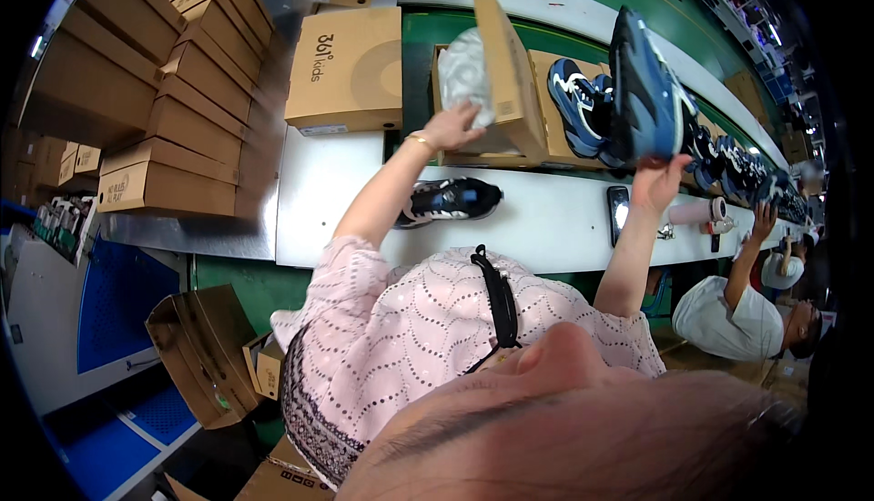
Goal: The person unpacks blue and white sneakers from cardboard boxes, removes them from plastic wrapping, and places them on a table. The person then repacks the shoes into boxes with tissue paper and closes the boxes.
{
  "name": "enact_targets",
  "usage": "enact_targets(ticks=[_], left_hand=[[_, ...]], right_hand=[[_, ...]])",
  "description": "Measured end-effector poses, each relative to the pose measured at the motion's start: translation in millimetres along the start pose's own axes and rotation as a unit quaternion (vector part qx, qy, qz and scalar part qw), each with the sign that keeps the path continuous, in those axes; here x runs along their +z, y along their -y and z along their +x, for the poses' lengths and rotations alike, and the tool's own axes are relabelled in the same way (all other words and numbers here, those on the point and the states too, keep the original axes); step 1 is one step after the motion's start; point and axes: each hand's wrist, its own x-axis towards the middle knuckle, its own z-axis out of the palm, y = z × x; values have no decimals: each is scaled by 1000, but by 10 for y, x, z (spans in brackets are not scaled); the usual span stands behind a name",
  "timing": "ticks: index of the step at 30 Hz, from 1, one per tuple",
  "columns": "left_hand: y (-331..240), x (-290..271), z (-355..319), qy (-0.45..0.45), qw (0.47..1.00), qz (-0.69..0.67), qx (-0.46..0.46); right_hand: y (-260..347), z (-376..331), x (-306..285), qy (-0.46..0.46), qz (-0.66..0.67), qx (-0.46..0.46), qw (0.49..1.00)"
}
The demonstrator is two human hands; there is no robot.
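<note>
Gripping a blue shoe (645, 91) by its lower end, the right hand (660, 184) has it up off the line, fingers closed around it, partly hidden behind it. Across to the left hand (452, 128), and that one is at the open box (537, 141), fingers half-spread and touching the white paper bundle (464, 69) inside; whether they pinch it or merely press, I can't tell.

So how far along are we? By the look of it, partway: the bundle sits in the box, the lid (506, 64) stands up, unclosed, and this blue shoe is outside, in the hand. What the paper wraps, you can't see from here.

Just in front, a dark shoe (455, 201) lies on its own on the white table (346, 201). Left of the open box, a shut box (350, 69), apparently finished. To the right, a pair of blue-and-black shoes (574, 105) rests on another box, with a long row of shoes (728, 160) beyond, so plenty looks left to do! Farther out, stacked boxes (196, 101) tower at the left, and a co-worker (728, 319) in white works at the right.
</note>
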Motion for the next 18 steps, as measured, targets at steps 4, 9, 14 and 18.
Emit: enact_targets(ticks=[4, 9, 14, 18], left_hand=[[194, 114, -131, 85, 982, -144, 84], [130, -731, -691, -54, 976, -195, -81], [750, -1679, -924, -374, 916, 71, -128], [1264, -1987, -1113, -334, 819, 167, -435]], right_hand=[[-553, 14, 333, 75, -226, -99, 966], [-1164, -3, 434, 273, -499, -77, 819], [-1310, -244, 697, 309, -620, -52, 719], [-1109, -607, 670, 397, -601, 119, 683]])
